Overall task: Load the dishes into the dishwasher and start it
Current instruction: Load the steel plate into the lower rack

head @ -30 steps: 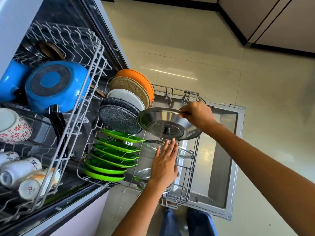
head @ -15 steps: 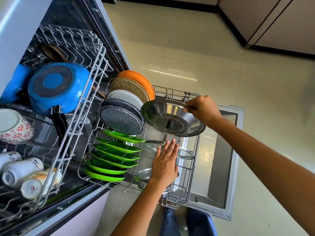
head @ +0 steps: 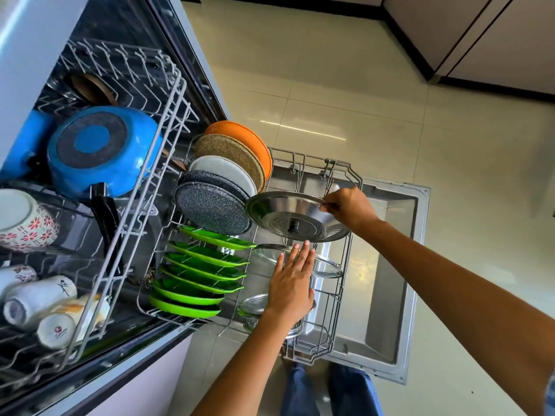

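Observation:
My right hand (head: 348, 207) pinches the rim of a steel lid (head: 279, 213), knob side down, tilted over the pulled-out lower rack (head: 348, 262), beside the dark speckled plates (head: 210, 208). My left hand (head: 292, 283) lies flat, fingers apart, on glass lids (head: 326, 267) standing in the rack's right side. Green plates (head: 192, 277) fill the rack's left rows. White, brown and orange plates (head: 240, 151) stand behind the speckled ones.
The upper rack (head: 150, 163) holds a blue pan (head: 102, 148), a flowered bowl (head: 27, 220) and cups (head: 39, 298). The open dishwasher door (head: 390, 265) lies flat under the lower rack. Tiled floor (head: 360, 100) and cabinets (head: 480, 34) lie beyond. My feet stand below the door.
My right hand has shifted the steel lid slightly, tilting it and settling it lower near the speckled plates. My left hand has stayed on the glass lids.

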Demonstrator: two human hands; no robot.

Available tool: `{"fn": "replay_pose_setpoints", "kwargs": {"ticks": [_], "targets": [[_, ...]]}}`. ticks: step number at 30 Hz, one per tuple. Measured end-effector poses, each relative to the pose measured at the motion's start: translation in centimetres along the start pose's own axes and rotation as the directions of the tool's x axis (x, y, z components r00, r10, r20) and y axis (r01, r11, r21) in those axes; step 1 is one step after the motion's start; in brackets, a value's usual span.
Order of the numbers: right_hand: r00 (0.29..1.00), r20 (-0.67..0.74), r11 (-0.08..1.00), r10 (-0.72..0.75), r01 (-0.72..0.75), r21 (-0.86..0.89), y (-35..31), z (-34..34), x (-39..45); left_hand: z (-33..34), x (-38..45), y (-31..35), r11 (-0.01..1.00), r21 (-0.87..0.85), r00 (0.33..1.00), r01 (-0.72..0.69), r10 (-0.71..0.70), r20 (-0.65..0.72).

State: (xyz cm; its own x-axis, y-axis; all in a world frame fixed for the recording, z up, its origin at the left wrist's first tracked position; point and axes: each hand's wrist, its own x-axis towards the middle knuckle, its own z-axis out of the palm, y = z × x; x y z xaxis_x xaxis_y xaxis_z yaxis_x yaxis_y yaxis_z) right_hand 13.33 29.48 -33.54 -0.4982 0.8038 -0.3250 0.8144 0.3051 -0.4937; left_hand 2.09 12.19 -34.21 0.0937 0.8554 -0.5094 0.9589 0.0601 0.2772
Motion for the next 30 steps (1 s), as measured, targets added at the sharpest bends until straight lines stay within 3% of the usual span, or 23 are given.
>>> {"fn": "replay_pose_setpoints", "kwargs": {"ticks": [8,19,25,30], "targets": [[0.985,0.144,0.990,0.099,-0.083,-0.114,1.4,1.0,-0.9,-0.1,-0.1,0.1,1.000,-0.011,1.000,0.006,-0.006,0.001],[0.986,0.162,0.979,0.041,-0.007,-0.206,0.7,-0.3,-1.5,0.2,-0.2,-0.2,0.998,-0.063,0.999,-0.017,0.014,-0.039],[0.985,0.151,0.990,0.079,-0.060,-0.124,2.2,1.1,-2.1,-0.2,-0.1,-0.3,0.996,-0.089,0.999,-0.033,0.030,-0.039],[0.986,0.164,0.992,0.002,0.019,-0.128,2.5,-0.2,-1.4,0.1,-0.1,-0.7,0.996,-0.069,0.998,-0.049,0.047,-0.036]]}}
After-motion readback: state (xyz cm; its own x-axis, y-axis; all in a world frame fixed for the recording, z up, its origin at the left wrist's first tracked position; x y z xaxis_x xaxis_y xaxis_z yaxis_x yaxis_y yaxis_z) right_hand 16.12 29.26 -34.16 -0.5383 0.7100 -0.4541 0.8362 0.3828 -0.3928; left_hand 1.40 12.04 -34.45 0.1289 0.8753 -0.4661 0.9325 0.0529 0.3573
